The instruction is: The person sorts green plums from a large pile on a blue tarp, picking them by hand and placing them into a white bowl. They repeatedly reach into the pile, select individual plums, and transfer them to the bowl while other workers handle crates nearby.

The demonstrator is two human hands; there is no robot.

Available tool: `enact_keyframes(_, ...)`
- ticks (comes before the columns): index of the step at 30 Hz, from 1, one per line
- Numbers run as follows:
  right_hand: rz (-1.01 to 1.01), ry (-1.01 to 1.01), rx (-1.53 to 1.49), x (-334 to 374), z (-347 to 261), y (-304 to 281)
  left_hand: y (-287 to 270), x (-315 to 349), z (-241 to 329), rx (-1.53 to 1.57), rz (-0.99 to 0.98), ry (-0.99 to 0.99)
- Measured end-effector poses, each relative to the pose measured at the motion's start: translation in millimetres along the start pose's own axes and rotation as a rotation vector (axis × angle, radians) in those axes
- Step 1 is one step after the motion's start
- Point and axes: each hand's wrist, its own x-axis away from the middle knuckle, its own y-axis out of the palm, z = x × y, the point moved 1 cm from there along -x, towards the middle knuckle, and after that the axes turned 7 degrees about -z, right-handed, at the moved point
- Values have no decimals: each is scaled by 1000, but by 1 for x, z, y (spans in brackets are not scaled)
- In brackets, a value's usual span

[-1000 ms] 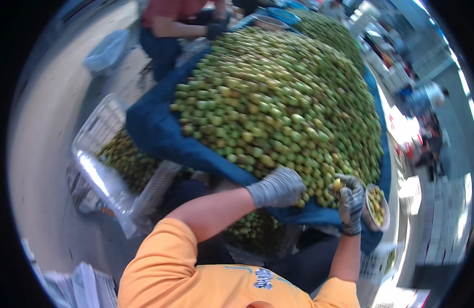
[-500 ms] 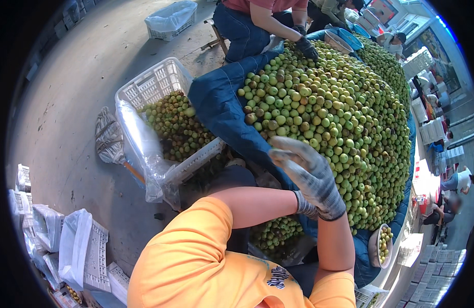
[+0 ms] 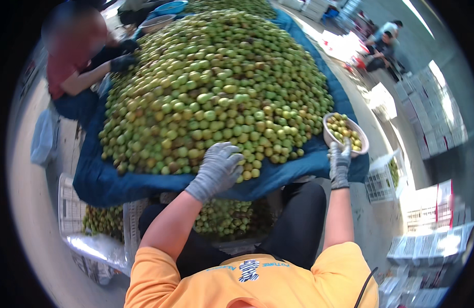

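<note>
My left hand, in a grey knit glove, rests at the near edge of a big heap of small round green-and-brown fruit that look like jujubes. Its fingers are parted and slightly bent over the fruit; no fruit shows inside them. On the right, my right hand, gloved too, reaches the near rim of a pale pink bowl holding some of the same fruit. Its fingers point away from me, apart, and overlap the bowl's edge. Blue cloth lies under the heap and hangs over the front.
Crates of fruit stand below the cloth: a white lined crate at left, another between my knees. A co-worker in a red top reaches into the heap at far left. A white crate and stacked boxes stand at right.
My view has swung to the right, toward the heap. My hands, close together before, have parted: the left is at the heap's near edge, the right at the bowl.
</note>
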Motion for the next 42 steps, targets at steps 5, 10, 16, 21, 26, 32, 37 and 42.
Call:
enact_keyframes(5, 469, 396, 8, -55, 49, -90, 23, -13, 0, 2, -89, 21)
enact_keyframes(10, 514, 107, 761, -68, 45, -86, 37, -22, 1, 18, -117, 24)
enact_keyframes(16, 113, -307, 728, -150, 36, -51, 48, -31, 10, -142, -137, 28)
enact_keyframes(21, 30, -210, 477, -267, 72, -19, 60, -44, 0, -288, -178, -103)
enact_keyframes(26, -3, 45, 551, -332, 84, 25, 66, -47, -12, -345, -189, -88)
enact_keyframes(32, -81, 264, 579, -383, 131, 52, 67, -44, -14, -312, -279, -151)
enact_keyframes(37, -34, 277, 656, -410, 168, 42, 68, -47, -16, -298, -292, -131)
enact_keyframes(42, -156, 190, 514, -405, 165, 57, 68, -49, -16, -285, -294, -137)
